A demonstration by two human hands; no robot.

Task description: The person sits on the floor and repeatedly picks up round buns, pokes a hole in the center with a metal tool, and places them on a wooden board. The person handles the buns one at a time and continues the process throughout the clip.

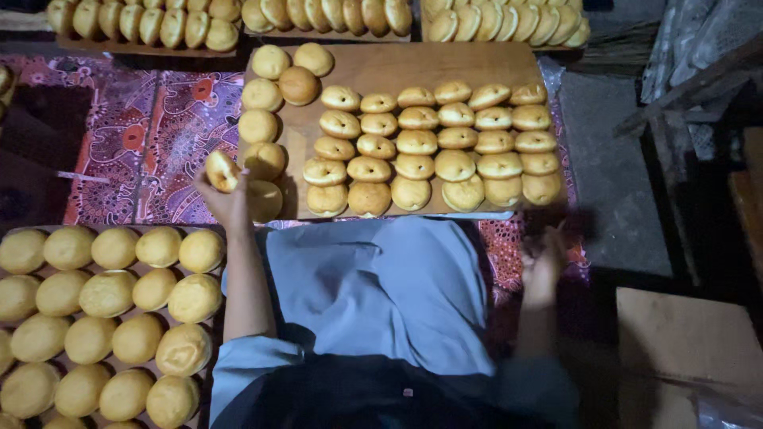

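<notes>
Your left hand (pixel 225 202) at left of centre grips a golden split bun (pixel 221 170), fingers clamped round it; your right hand (pixel 544 266) at lower right is blurred, grip unclear; whole buns (pixel 111 318) fill lower left; beyond, the wooden board (pixel 413 67) carries rows of split buns (pixel 433 143).

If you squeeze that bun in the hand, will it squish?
Probably. The bun looks puffy and rounded, so likely soft and light; the left hand lifts it with fingertips alone. Its round shape might roll if dropped on the board.
</notes>
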